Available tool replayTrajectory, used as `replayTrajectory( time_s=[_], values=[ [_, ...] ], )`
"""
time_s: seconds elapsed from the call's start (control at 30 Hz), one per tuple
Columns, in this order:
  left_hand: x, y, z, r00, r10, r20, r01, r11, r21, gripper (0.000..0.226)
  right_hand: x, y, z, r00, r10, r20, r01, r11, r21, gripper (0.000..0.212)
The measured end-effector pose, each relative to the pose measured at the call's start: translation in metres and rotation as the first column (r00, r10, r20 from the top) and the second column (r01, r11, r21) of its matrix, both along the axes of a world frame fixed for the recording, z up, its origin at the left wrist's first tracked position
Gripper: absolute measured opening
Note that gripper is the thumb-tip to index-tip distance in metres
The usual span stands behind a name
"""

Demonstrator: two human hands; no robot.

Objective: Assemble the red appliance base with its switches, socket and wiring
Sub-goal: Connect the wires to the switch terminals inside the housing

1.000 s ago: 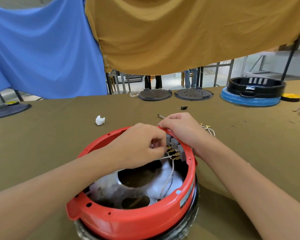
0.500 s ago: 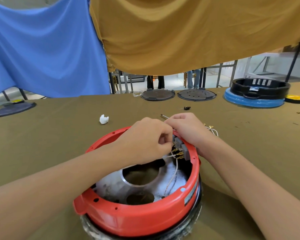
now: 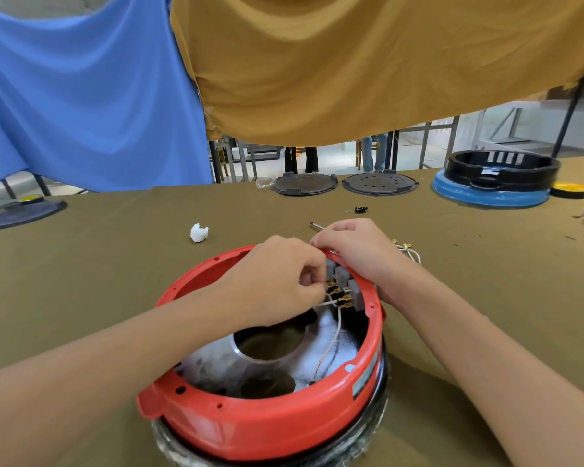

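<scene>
Red appliance base (image 3: 260, 423) sits open side up on the olive-cloth surface (image 3: 115, 271). Left hand (image 3: 277, 284) pinches a white wire (image 3: 331, 342) at the grey switch block (image 3: 346, 288) inside the far rim. Right hand (image 3: 358, 251) grips that rim over the block.

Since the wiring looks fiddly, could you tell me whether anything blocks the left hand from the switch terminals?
Nothing visible does. The left hand already pinches the white wire right at the brass terminals of the grey switch block, while the right hand grips the red base rim beside it.
</scene>
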State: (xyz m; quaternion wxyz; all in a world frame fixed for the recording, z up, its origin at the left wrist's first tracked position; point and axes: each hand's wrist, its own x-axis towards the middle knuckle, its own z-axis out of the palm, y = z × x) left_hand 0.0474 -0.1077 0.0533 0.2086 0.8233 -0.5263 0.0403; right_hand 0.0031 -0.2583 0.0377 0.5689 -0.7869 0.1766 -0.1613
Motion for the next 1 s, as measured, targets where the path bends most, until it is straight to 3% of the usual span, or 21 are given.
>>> replayTrajectory(
  time_s=[1.0],
  values=[
    [-0.0037,-0.0028,-0.0016,1.000,-0.006,0.031,0.006,1.000,-0.019,0.019,-0.0002,0.0001,-0.0004,1.000,0.001,0.006,-0.001,1.000,0.011,0.016]
  ],
)
